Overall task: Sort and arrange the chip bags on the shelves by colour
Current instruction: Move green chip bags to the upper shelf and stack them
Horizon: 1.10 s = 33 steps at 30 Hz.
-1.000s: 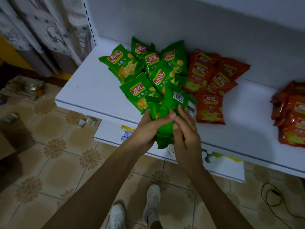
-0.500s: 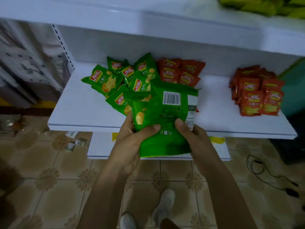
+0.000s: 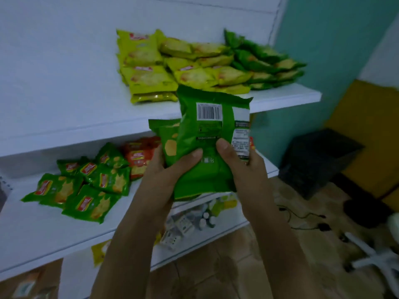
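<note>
Green chip bags (image 3: 207,152), a small bundle, are now off the lower shelf (image 3: 32,229) & held up before the front edge of the upper shelf (image 3: 280,98); 1 s ago they lay at the lower one's front edge. Left hand (image 3: 170,169) & right hand (image 3: 244,169) both grip the bundle, thumbs on the barcode side. View has swung up to a green stack (image 3: 259,59) at the upper shelf's right end, beside yellow bags (image 3: 149,67). Prob. headed there. A green pile (image 3: 86,186) remains below, next to orange bags (image 3: 138,156).

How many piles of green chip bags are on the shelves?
2: upper pile at the upper shelf's right end; lower pile at the left of the shelf below. The held bags may hide more.
</note>
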{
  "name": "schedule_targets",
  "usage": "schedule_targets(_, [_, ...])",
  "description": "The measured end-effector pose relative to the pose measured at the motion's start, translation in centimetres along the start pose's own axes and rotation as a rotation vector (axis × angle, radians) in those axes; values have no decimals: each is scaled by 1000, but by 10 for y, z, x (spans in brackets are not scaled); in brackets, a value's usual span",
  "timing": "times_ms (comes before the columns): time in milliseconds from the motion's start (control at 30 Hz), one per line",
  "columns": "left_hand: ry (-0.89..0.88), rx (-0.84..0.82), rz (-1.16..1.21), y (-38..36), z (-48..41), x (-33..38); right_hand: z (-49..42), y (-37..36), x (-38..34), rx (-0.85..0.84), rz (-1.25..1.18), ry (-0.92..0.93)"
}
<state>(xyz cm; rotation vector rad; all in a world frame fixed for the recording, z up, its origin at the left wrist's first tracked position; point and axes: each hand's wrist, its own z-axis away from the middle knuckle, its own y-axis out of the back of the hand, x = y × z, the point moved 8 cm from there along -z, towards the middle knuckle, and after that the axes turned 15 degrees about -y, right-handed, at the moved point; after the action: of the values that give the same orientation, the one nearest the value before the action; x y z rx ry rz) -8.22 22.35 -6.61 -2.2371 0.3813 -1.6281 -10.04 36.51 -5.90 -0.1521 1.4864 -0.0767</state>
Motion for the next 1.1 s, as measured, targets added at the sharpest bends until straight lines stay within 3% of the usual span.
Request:
schedule_targets(233, [21, -208, 157, -143, -10, -12, 28, 122, -63, 252, -65, 83])
schedule_targets(500, [32, -306, 179, -201, -15, -22, 40, 186, -77, 464, -108, 83])
schedule_targets(633, [34, -344, 72, -200, -16, -21, 35, 187, -84, 439, -127, 102])
schedule_targets(767, [33, -359, -30, -189, -22, -24, 22, 179, -79, 281, -107, 118])
schedule_targets(967, [-51, -182, -206, -168, -40, -39, -5, 179, -67, 165, -20, 113])
schedule_targets(1100, [-126, -118, -264, -175, -47, -44, -15, 207, -65, 184, -14, 124])
